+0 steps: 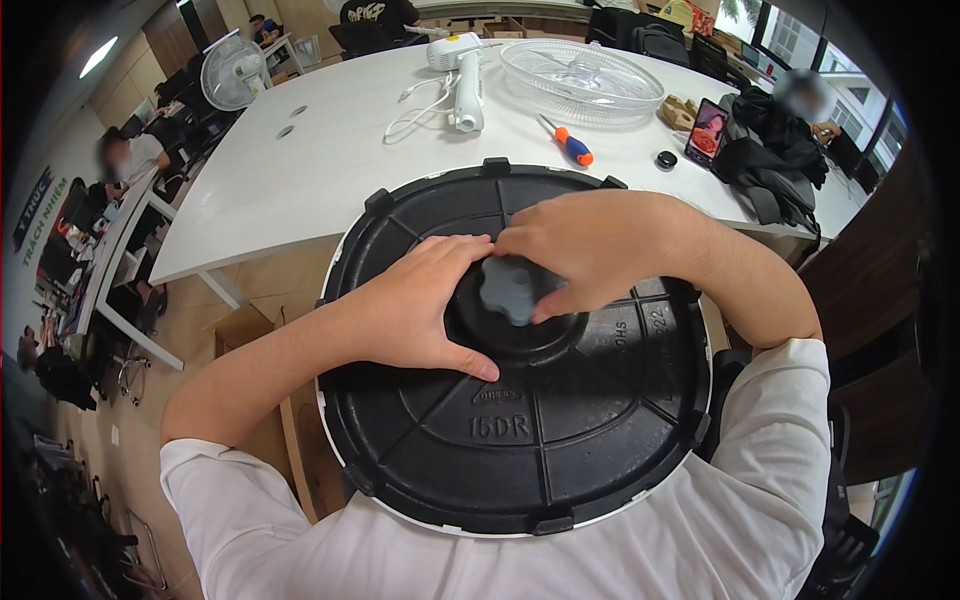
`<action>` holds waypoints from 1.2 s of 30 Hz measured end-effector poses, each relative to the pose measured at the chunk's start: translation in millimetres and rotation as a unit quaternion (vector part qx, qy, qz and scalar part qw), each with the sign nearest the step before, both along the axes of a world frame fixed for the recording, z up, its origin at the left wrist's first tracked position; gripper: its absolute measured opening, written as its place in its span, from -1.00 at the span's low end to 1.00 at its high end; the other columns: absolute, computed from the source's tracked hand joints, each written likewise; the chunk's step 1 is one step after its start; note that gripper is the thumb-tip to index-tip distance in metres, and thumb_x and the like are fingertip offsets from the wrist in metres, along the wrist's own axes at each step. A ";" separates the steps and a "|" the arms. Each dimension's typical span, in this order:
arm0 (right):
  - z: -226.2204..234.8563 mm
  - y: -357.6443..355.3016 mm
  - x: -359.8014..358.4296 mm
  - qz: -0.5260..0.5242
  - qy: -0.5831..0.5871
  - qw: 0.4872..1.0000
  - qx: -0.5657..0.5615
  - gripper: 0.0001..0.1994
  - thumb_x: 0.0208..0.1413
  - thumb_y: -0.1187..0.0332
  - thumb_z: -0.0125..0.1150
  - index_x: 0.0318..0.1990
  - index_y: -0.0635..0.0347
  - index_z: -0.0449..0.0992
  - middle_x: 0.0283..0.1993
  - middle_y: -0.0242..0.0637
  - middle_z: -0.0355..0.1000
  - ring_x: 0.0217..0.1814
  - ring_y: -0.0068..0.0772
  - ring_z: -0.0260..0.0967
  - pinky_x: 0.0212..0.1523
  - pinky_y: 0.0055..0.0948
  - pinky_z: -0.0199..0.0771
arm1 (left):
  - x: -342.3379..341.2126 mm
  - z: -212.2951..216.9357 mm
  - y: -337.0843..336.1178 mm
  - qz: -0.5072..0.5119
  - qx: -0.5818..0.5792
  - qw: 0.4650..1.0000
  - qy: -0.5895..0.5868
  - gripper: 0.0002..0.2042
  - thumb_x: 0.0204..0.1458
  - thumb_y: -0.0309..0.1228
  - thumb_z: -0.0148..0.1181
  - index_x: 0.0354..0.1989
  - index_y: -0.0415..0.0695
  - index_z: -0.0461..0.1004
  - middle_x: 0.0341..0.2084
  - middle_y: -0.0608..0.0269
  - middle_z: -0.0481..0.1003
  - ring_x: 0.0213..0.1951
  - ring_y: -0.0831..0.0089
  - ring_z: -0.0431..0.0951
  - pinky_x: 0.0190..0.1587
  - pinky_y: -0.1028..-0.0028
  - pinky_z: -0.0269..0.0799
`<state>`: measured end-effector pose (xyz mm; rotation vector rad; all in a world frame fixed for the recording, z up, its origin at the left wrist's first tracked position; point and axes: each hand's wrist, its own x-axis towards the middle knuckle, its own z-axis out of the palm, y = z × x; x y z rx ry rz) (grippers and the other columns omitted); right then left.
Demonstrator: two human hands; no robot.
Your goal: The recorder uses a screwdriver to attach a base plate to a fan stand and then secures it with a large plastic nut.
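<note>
A round black fan base (610, 430) with a white rim lies underside up close against my body, its ribs and edge tabs showing. At its middle is a grey lobed knob (506, 291) in a recessed hub. My right hand (590, 245) reaches across from the right and grips the knob, thumb on the near side and fingers at the far side; the fingertips are partly hidden. My left hand (425, 305) lies flat on the base left of the hub, with its thumb spread away from the fingers.
On the white table (330, 170) ahead are a white fan motor head with its stem (468, 95) and cord, a clear fan grille (580, 80), a blue-orange screwdriver (572, 148), a small black round part (666, 159), a propped phone (708, 132) and a dark backpack (765, 170). People sit farther off.
</note>
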<state>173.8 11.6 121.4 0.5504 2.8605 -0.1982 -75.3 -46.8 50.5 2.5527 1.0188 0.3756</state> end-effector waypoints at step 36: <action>-5.6 -3.3 -14.4 0.202 0.130 0.971 0.015 -0.36 -0.02 0.23 0.56 0.22 0.28 0.48 0.21 0.10 0.45 0.23 0.13 0.48 0.19 -0.06 0.52 | -11.1 0.4 -21.5 0.064 -0.019 0.998 0.000 0.48 -0.34 0.30 0.64 0.52 -0.52 -0.16 0.33 -0.34 0.27 0.33 -0.14 0.32 0.42 0.13 0.24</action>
